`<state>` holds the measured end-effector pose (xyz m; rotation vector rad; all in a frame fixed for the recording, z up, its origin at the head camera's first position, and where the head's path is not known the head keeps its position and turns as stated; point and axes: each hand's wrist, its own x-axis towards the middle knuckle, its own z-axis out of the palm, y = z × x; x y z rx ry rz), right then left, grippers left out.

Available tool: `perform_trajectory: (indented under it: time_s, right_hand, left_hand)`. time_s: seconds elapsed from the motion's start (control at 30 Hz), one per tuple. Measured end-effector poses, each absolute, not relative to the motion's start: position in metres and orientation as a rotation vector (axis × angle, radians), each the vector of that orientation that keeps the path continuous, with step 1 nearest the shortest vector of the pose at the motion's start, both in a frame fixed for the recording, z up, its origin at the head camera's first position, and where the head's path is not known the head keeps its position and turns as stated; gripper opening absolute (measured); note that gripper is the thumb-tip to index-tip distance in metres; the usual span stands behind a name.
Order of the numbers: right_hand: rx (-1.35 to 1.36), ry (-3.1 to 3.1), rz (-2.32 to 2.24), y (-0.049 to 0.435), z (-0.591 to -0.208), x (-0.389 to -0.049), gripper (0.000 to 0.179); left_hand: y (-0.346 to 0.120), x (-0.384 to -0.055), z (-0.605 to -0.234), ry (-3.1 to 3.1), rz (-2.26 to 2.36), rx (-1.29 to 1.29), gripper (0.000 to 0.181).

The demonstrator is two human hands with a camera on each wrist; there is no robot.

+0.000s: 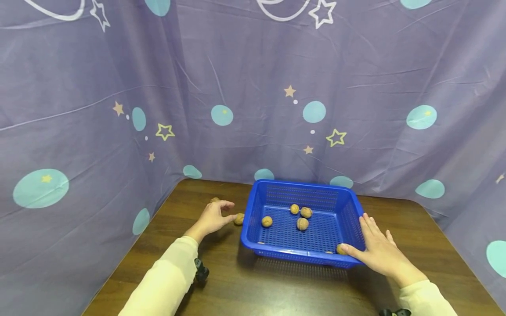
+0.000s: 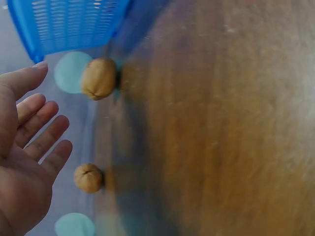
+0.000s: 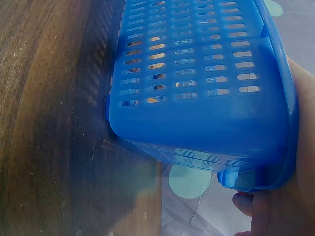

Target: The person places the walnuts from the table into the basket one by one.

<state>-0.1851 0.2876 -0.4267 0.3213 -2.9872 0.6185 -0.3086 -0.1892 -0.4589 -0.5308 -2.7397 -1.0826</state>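
Observation:
My left hand (image 1: 215, 217) hovers left of the blue plastic basket (image 1: 302, 253), thumb and fingers apart with nothing between them. Its thumb tip comes right up to a walnut (image 1: 239, 219) lying on the table beside the basket. Behind the hand sits another walnut (image 1: 215, 199), partly covered in the head view; both loose walnuts (image 2: 99, 78) show fully in the left wrist view. At the basket's front right corner rests my right hand (image 1: 379, 250), fingers mostly straight along the side rim and thumb across the front rim.
Inside the basket lie several walnuts (image 1: 302, 224), some partly hidden by the front wall. The brown wooden table (image 1: 276, 289) reaches back to a purple curtain (image 1: 253, 87) with stars and teal spots, which also hangs along the left side.

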Motion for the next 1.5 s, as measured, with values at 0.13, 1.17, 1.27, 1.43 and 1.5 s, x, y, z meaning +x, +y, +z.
perform_trajectory:
  time_s: [0.13, 1.17, 1.27, 1.43, 1.5]
  right_hand:
    - [0.324, -2.99, 0.62, 0.289, -0.429, -0.185, 0.106]
    - [0.318, -2.971, 0.582, 0.286, -0.426, -0.184, 0.105]
    - [0.325, -2.96, 0.556, 0.287, -0.427, -0.184, 0.106]
    - [0.335, -2.954, 0.519, 0.288, -0.427, -0.185, 0.106]
    - [0.337, -2.957, 0.516, 0.288, -0.427, -0.185, 0.106]
  left_hand:
    - [-0.184, -0.313, -0.472, -2.76, -1.129, -0.514, 0.05]
    - [-0.17, -0.321, -0.493, -2.823, -0.953, -0.433, 0.04]
    - [-0.171, -0.318, -0.493, -2.826, -0.951, -0.422, 0.04]
    - [-0.174, -0.312, -0.489, -2.817, -0.944, -0.413, 0.04]
    - [-0.176, -0.309, -0.485, -2.813, -0.942, -0.411, 0.04]
